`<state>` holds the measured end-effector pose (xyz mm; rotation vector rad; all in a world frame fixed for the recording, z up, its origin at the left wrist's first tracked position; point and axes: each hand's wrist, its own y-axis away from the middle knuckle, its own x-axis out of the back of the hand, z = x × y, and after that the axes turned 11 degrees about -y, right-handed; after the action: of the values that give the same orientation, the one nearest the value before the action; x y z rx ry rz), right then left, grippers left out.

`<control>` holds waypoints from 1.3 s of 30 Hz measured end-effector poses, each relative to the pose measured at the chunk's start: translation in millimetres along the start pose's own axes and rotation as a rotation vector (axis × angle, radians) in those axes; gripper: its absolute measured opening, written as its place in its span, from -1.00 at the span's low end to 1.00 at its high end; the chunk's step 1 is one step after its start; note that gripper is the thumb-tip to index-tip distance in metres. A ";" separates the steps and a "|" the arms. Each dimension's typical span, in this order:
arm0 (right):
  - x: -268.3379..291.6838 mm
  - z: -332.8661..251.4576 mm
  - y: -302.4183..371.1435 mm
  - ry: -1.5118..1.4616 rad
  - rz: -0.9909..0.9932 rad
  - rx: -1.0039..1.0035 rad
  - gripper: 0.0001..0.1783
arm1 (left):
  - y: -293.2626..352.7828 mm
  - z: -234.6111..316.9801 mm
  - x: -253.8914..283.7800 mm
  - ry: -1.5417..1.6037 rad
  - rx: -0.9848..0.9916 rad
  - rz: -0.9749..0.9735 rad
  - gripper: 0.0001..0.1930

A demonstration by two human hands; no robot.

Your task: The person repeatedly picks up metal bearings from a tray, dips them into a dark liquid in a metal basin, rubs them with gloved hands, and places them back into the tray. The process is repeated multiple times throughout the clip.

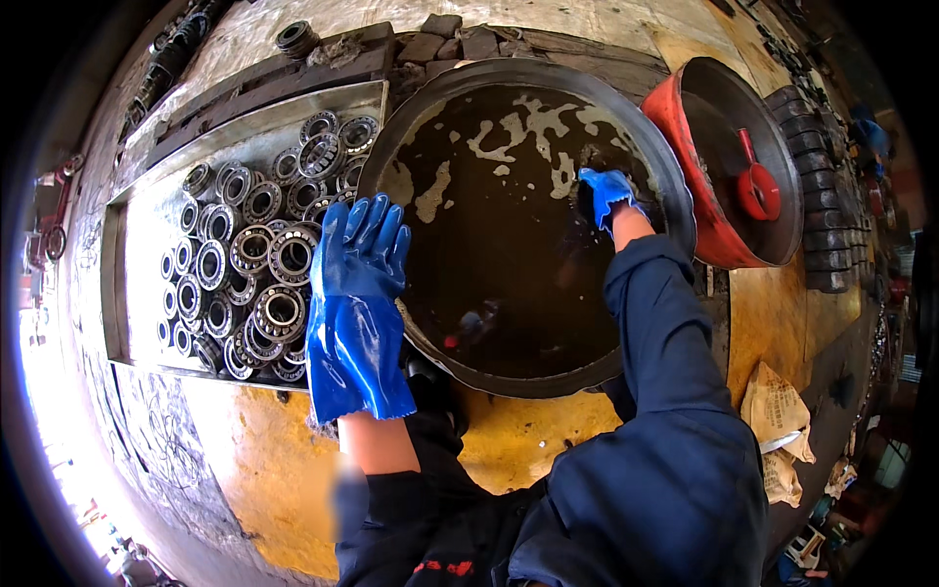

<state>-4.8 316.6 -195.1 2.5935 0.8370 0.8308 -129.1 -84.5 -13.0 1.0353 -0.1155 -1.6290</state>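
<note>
Both my hands wear blue rubber gloves. My left hand [364,259] is at the left rim of a wide round metal tub [682,186], with its fingers stretched out and nothing in them. Dark brown liquid [489,254] with patches of pale foam fills the tub. On the tub's far right side my right hand [610,192] reaches down to the liquid, its fingertips partly hidden, so their grip does not show. Left of my left hand, many steel roller bearings [262,203] lie heaped in a shallow metal tray [115,284].
Right of the tub stands a red-sided round container [669,147] with a red ladle [758,191] in it. Dark ribbed metal parts [827,191] are stacked beyond it. Bricks [421,47] lie behind the tub, paper sacks [776,416] at lower right, and another bearing [295,38] at far left.
</note>
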 end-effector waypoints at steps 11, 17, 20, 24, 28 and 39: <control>-15.1 -32.4 -6.1 1.144 -0.032 0.581 -0.79 | 0.9 -9.6 -7.8 -0.019 0.036 -0.087 -0.50; -5.3 -12.0 1.0 1.207 -0.029 0.634 -0.81 | 4.0 -10.5 -11.6 -0.042 0.021 -0.104 -0.50; -4.5 16.9 -11.7 1.125 0.076 0.589 -0.81 | 3.0 -8.3 -14.4 -0.020 0.061 -0.116 -0.50; -12.8 20.8 14.7 1.138 -0.034 0.509 -0.78 | 9.1 -4.2 -16.7 -0.026 0.046 -0.109 -0.50; 5.7 23.1 35.4 0.953 -0.255 0.595 -0.71 | 12.6 -2.6 -29.5 -0.014 0.083 -0.102 -0.51; 36.8 31.6 182.3 0.801 -0.344 0.895 -0.56 | 3.8 3.4 -3.9 0.039 -0.007 -0.221 -0.53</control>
<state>118.9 192.2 -125.6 2.5530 2.2301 1.7092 -128.7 -84.1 -6.6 1.1045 0.0325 -1.8052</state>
